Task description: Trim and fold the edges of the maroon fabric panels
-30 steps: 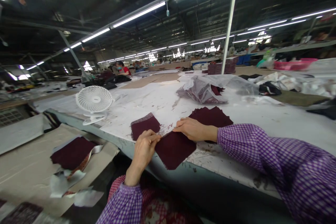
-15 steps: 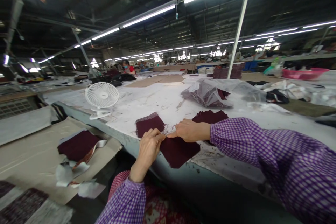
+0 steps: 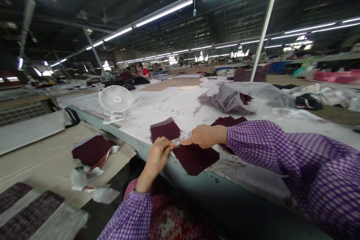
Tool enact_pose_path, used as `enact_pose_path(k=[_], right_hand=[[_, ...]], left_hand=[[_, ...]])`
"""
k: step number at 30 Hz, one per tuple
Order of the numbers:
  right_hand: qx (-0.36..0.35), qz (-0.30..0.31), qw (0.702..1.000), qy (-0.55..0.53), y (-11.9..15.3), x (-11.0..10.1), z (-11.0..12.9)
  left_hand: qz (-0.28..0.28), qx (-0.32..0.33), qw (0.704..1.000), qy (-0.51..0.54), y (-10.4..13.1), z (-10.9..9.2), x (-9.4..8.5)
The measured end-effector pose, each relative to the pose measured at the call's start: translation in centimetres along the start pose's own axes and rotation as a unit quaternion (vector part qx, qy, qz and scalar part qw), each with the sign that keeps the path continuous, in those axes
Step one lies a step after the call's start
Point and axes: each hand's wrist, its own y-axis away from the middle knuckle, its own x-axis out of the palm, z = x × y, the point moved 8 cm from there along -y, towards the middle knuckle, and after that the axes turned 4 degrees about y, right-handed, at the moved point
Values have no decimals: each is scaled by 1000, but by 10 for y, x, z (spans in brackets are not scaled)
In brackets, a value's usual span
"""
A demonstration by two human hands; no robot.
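Note:
A dark maroon fabric piece lies flat at the table's front edge, partly over it. My left hand is at its upper left corner, thumb and forefinger pinched together; what is between them is too small to make out. My right hand rests over the top edge, its forefinger pointing left and touching that edge close to the left fingertips. Its other fingers are curled under, and anything inside them is hidden. Just behind lies another maroon piece with a speckled grey strip. More maroon pieces lie partly under my right wrist.
A white fan stands on the left of the white-covered table. Beyond my right hand sits a clear plastic bag with maroon fabric. At lower left, a maroon cloth and scraps lie on a beige surface. A co-worker is far behind.
My left fingertips have drawn a little to the left, away from my right forefinger. The fabric piece stays put. The whole view has shifted slightly.

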Motion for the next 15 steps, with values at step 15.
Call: enact_pose_path(k=[15], right_hand=[[-32, 33, 999, -8, -2, -5, 1]], left_hand=[[-16, -3, 999, -36, 4, 0, 0]])
